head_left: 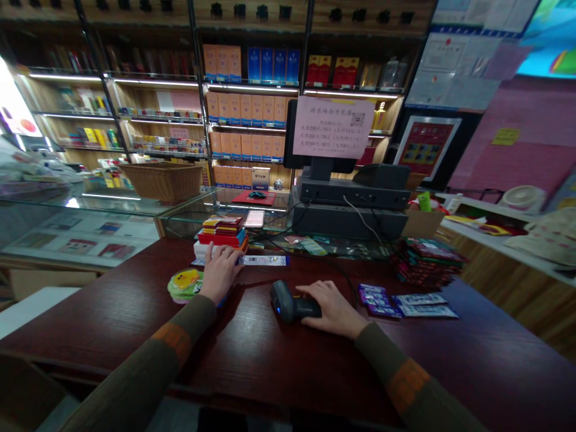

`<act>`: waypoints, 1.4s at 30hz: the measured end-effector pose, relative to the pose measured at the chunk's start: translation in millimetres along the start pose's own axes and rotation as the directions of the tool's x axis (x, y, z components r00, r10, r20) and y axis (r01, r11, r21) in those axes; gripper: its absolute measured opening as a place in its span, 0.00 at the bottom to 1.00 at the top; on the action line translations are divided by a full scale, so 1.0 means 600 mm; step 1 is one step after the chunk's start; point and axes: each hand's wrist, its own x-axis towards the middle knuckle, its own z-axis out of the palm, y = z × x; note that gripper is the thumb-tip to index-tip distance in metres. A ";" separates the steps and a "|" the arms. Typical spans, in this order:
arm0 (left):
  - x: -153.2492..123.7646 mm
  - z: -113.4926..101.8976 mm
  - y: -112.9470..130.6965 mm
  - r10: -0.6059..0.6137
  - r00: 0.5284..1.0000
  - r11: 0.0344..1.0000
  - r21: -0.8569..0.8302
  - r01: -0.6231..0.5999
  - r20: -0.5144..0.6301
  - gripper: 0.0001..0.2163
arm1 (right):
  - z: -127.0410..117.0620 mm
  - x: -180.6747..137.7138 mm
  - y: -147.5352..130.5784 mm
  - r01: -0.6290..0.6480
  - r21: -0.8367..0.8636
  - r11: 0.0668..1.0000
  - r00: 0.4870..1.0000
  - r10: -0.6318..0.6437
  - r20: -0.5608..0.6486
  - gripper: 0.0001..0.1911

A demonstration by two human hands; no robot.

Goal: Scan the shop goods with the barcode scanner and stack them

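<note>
A black barcode scanner (282, 301) with a lit blue spot lies on the dark wooden counter. My right hand (330, 309) is closed around its handle, thumb on the near side and fingers on the far side. To the left, my left hand (219, 273) has its fingers stretched and apart, by a stack of small red, yellow and white boxes (221, 231). A long silver-and-blue packet (265, 260) extends right from its fingertips; whether they touch is unclear. A green-and-yellow packet (184, 284) lies left of that hand. Something blue shows partly beneath the palm.
Purple packets (378, 300) and silver-blue packets (425, 305) lie to the right, before a stack of dark red packs (429, 261). Behind stand a monitor with a paper sign (333, 128), a cash drawer (351, 219) with cables, and a wicker basket (164, 180).
</note>
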 end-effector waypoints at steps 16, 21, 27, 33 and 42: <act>-0.011 -0.002 -0.014 -0.025 0.999 0.999 -0.040 0.023 -0.034 0.10 | -0.012 0.029 -0.027 0.057 0.009 0.998 0.989 -0.055 -0.137 0.23; -0.011 0.002 -0.012 -0.026 0.999 0.999 -0.035 0.025 -0.047 0.10 | -0.025 0.056 -0.049 0.110 -0.007 0.994 0.983 -0.110 -0.146 0.21; -0.014 0.000 -0.013 -0.018 0.997 0.999 -0.032 0.016 -0.075 0.10 | -0.025 0.067 -0.066 0.139 0.001 0.990 0.982 -0.137 -0.132 0.18; -0.015 -0.002 -0.011 -0.013 0.997 1.000 -0.024 0.012 -0.074 0.10 | -0.021 0.069 -0.068 0.159 0.018 0.987 0.979 -0.156 -0.134 0.18; -0.014 -0.006 -0.013 -0.023 0.996 0.999 -0.051 0.019 -0.089 0.11 | -0.016 0.058 -0.063 0.155 0.016 0.988 0.982 -0.152 -0.112 0.21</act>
